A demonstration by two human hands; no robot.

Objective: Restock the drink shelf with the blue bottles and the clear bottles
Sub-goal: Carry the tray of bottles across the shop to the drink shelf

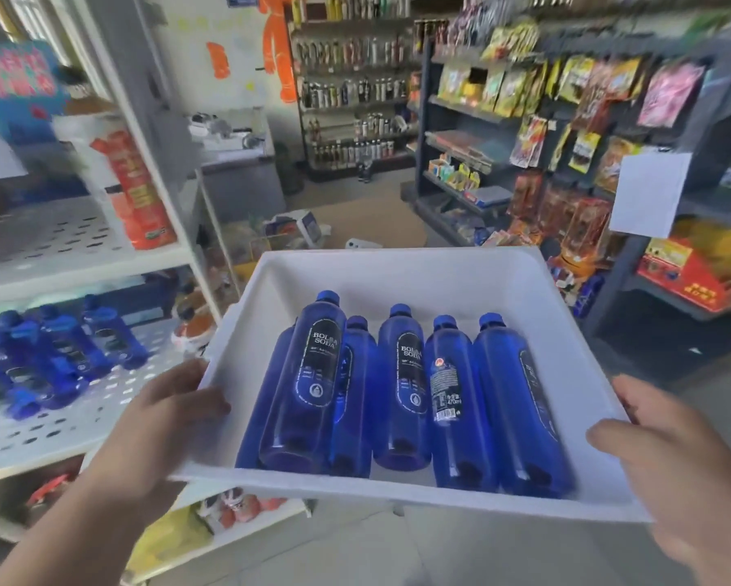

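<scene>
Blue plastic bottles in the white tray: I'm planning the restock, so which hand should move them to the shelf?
Left, probably. The left hand grips the white tray on the side beside the white perforated shelf; the right hand is opposite.

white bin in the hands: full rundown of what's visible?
The white bin is a shallow, rectangular, matte tray that looks like plastic, open-topped with a rolled rim. It is held up beside the shelf, left hand gripping its left rim, right hand its right. Blue bottles lie inside on their sides, caps pointing away.
</scene>
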